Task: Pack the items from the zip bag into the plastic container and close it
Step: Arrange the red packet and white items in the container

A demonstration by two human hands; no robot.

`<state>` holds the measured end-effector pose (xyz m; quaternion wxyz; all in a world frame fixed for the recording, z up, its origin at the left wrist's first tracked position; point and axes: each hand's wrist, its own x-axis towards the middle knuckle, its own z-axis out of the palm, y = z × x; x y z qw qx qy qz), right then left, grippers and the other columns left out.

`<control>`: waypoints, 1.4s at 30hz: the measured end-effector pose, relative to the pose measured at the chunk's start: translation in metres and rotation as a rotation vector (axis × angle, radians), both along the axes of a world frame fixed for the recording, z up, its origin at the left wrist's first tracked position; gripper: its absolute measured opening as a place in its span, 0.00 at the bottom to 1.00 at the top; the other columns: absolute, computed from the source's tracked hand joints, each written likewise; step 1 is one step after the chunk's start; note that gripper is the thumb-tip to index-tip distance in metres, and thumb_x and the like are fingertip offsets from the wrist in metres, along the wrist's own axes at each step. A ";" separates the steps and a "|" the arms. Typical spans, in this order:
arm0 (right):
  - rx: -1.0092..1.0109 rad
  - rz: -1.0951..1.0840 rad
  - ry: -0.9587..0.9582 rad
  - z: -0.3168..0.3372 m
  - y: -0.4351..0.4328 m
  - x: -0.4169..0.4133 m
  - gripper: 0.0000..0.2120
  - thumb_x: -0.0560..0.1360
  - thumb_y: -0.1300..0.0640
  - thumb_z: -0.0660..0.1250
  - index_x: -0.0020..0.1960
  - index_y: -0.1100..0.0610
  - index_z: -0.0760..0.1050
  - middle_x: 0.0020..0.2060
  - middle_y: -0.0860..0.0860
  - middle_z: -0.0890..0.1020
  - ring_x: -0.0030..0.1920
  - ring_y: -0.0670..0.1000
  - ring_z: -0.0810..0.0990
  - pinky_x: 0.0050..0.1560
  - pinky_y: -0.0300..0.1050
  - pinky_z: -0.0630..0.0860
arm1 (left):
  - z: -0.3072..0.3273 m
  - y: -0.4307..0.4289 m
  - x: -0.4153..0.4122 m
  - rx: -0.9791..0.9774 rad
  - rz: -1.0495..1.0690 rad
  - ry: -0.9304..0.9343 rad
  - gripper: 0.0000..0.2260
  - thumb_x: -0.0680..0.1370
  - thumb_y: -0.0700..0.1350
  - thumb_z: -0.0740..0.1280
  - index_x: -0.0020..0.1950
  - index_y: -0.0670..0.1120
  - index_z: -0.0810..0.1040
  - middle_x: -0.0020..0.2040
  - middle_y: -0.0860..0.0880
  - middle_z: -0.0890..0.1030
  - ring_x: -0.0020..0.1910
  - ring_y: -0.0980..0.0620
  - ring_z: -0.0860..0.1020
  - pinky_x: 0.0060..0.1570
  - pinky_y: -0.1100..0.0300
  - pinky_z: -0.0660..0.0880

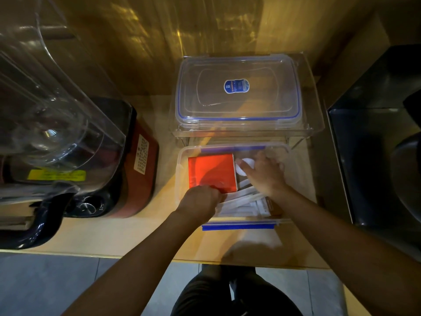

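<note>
An open clear plastic container (180, 172) with blue clips stands on the wooden counter. A flat red packet (211, 169) lies in its left half. My left hand (200, 201) is curled around that packet's near corner. My right hand (264, 174) reaches into the right half, palm down and fingers spread, over small white round items (247, 162) and long white sachets (241, 199). The container's clear lid (268, 71) with a blue seal rests behind on a clear stand. A pale translucent sheet (252, 242) lies in front of the container, too blurred to identify.
A blender (68, 133) with a clear jug and red-black base fills the counter's left side. A dark appliance (376, 160) stands close on the right. The clear stand (315, 125) holding the lid sits directly behind the container. The counter's front edge is near my body.
</note>
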<state>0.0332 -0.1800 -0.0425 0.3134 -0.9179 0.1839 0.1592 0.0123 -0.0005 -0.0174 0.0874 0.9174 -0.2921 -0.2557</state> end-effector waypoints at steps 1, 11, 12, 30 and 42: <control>0.034 0.008 0.023 0.000 -0.003 0.000 0.26 0.75 0.37 0.56 0.62 0.55 0.69 0.60 0.55 0.77 0.63 0.57 0.72 0.66 0.57 0.58 | 0.000 0.000 0.000 -0.006 0.001 0.001 0.11 0.78 0.41 0.63 0.60 0.46 0.75 0.54 0.45 0.81 0.50 0.47 0.80 0.51 0.59 0.74; -0.193 0.722 -0.132 0.023 -0.015 -0.021 0.11 0.75 0.60 0.59 0.50 0.56 0.79 0.49 0.53 0.82 0.52 0.53 0.77 0.53 0.48 0.71 | -0.002 0.009 0.001 -0.092 -0.104 -0.056 0.11 0.76 0.41 0.63 0.57 0.48 0.78 0.52 0.46 0.82 0.48 0.46 0.80 0.41 0.59 0.73; -0.251 0.792 -0.143 0.019 -0.015 -0.022 0.12 0.75 0.59 0.59 0.53 0.54 0.79 0.51 0.52 0.82 0.55 0.53 0.76 0.55 0.47 0.69 | -0.002 0.011 0.002 -0.102 -0.105 -0.048 0.11 0.76 0.41 0.64 0.57 0.48 0.78 0.53 0.46 0.82 0.49 0.45 0.80 0.42 0.59 0.74; -0.458 0.905 -0.029 -0.014 0.001 -0.024 0.10 0.76 0.58 0.57 0.53 0.56 0.75 0.55 0.53 0.78 0.62 0.55 0.68 0.59 0.52 0.57 | -0.006 0.014 -0.009 -0.168 0.101 -0.217 0.09 0.77 0.49 0.62 0.56 0.54 0.77 0.50 0.50 0.84 0.45 0.48 0.81 0.38 0.61 0.66; -0.009 0.765 -0.230 0.007 0.001 -0.043 0.09 0.75 0.56 0.59 0.37 0.49 0.64 0.33 0.44 0.69 0.37 0.42 0.65 0.48 0.42 0.60 | 0.002 0.012 -0.007 -0.110 -0.067 -0.157 0.14 0.79 0.50 0.60 0.64 0.52 0.72 0.58 0.47 0.80 0.52 0.46 0.80 0.47 0.56 0.77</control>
